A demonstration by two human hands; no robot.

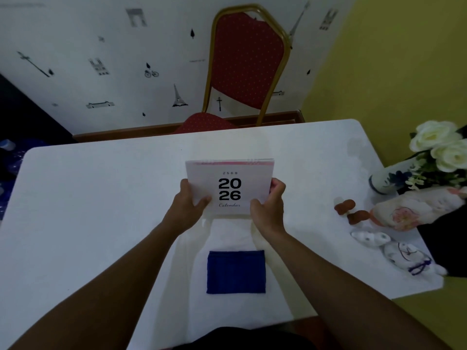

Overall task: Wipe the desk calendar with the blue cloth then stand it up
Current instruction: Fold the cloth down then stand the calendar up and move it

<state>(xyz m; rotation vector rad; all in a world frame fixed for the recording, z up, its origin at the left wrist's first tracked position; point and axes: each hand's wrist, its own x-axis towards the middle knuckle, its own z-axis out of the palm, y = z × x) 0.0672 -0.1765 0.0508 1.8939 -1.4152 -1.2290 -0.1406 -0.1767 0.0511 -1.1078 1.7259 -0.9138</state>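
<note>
Both hands grip the desk calendar (229, 188) at mid-table: the left hand (188, 204) pinches its lower left edge, the right hand (270, 203) its lower right (cover reads 2026). The folded blue cloth (236, 272) lies near the table's (88, 198) front edge. At the right edge, a vase (384, 181) holds white flowers (441, 145).

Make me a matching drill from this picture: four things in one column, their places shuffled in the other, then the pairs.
1. calendar
2. blue cloth
3. red chair
4. white flowers

A. beyond the table's far edge
B. at the table's right edge
C. held by the left hand and the right hand
D. flat on the table, nearest the person

Pairs: 1-C, 2-D, 3-A, 4-B
</note>
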